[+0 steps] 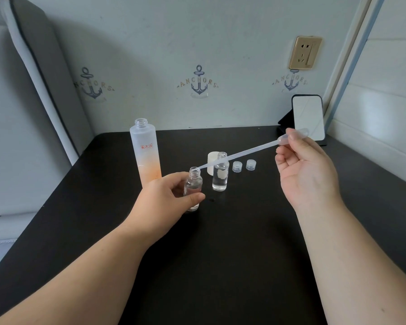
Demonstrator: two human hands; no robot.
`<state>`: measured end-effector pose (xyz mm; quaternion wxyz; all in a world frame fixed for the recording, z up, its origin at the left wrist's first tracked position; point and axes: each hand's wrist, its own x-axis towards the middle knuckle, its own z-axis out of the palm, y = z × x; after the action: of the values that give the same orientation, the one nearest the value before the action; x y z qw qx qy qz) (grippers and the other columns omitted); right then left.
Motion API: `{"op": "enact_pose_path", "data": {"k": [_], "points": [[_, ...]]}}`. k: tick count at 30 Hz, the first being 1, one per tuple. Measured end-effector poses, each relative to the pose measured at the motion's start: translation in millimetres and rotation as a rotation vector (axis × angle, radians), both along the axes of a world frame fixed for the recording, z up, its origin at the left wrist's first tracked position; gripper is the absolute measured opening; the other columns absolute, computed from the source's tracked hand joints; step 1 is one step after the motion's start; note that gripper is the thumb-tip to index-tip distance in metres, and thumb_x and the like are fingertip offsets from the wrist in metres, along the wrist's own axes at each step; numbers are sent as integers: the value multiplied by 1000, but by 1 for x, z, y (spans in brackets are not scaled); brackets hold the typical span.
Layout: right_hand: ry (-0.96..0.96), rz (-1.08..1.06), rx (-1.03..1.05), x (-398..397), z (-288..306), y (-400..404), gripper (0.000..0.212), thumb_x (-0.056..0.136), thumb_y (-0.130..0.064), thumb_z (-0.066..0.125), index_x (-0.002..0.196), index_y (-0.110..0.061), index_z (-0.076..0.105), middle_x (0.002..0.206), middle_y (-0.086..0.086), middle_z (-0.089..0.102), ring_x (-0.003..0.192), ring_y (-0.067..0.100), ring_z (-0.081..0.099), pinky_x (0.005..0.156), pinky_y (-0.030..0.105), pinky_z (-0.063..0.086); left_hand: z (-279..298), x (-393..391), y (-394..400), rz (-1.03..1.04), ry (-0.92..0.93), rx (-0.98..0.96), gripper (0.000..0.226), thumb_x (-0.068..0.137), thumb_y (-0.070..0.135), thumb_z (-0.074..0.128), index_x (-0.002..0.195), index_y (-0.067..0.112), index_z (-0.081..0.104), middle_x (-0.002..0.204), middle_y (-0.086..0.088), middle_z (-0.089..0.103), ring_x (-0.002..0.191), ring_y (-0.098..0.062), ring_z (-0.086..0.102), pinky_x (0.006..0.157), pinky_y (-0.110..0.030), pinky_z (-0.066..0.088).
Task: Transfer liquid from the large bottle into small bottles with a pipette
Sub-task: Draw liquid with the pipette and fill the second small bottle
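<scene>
My left hand (164,198) grips a small clear bottle (193,184), tilted a little, just above the black table (220,254). My right hand (305,170) pinches the bulb of a clear plastic pipette (244,153) between thumb and forefinger. The pipette slants down to the left, and its tip sits at the mouth of the held bottle. A second small bottle (220,174) stands upright to the right, holding clear liquid. The tall frosted bottle (145,151), orange at the bottom and uncapped, stands behind my left hand.
A white cap (212,160) stands behind the second small bottle. Two small clear caps (237,166) (251,164) lie to its right. A phone on a black stand (308,118) leans at the back right corner. The wall is close behind the table.
</scene>
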<state>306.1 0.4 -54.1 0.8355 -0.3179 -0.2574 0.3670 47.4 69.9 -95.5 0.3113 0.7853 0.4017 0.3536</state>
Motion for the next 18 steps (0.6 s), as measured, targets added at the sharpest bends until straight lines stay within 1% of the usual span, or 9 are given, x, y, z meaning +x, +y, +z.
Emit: {"op": "enact_pose_path", "data": {"k": [4, 9, 11, 13, 16, 18], "points": [[-32, -13, -4, 0, 1, 0, 21, 92, -5, 67, 80, -16, 81, 78, 1, 73, 68, 12, 66, 71, 20, 53, -1, 0, 1, 4, 7, -10, 28, 80, 44, 82, 100, 54, 66, 94, 35, 69, 92, 11, 65, 70, -6, 44], [-34, -24, 4, 1, 2, -1, 22, 92, -1, 68, 78, -14, 80, 78, 3, 72, 69, 11, 65, 69, 19, 52, -4, 0, 3, -2, -3, -17, 32, 80, 42, 83, 110, 45, 71, 94, 32, 71, 92, 10, 66, 73, -7, 43], [-29, -26, 15, 1, 1, -1, 21, 91, 0, 68, 79, -12, 80, 79, 4, 72, 70, 12, 66, 68, 18, 51, -4, -1, 3, -7, -2, -15, 31, 80, 42, 83, 109, 46, 71, 94, 31, 71, 92, 9, 67, 73, -7, 44], [-36, -25, 12, 1, 0, 0, 19, 91, -1, 69, 80, -12, 79, 80, 5, 72, 68, 12, 64, 67, 19, 51, -4, 0, 3, -8, 1, -13, 29, 80, 41, 83, 106, 47, 71, 93, 30, 72, 91, 8, 67, 71, -6, 46], [-23, -13, -4, 0, 0, 0, 21, 91, -4, 68, 78, -15, 81, 78, 3, 73, 65, 12, 64, 67, 20, 52, -3, 0, 3, -1, 1, -19, 29, 79, 42, 84, 103, 49, 69, 92, 33, 71, 90, 11, 66, 68, 1, 44], [19, 4, -5, 1, 0, 0, 21, 92, -6, 67, 79, -15, 81, 79, 3, 73, 68, 12, 66, 68, 20, 53, -3, 0, 4, 0, -2, -32, 28, 79, 41, 84, 101, 48, 68, 91, 33, 71, 89, 12, 66, 68, 1, 44]]}}
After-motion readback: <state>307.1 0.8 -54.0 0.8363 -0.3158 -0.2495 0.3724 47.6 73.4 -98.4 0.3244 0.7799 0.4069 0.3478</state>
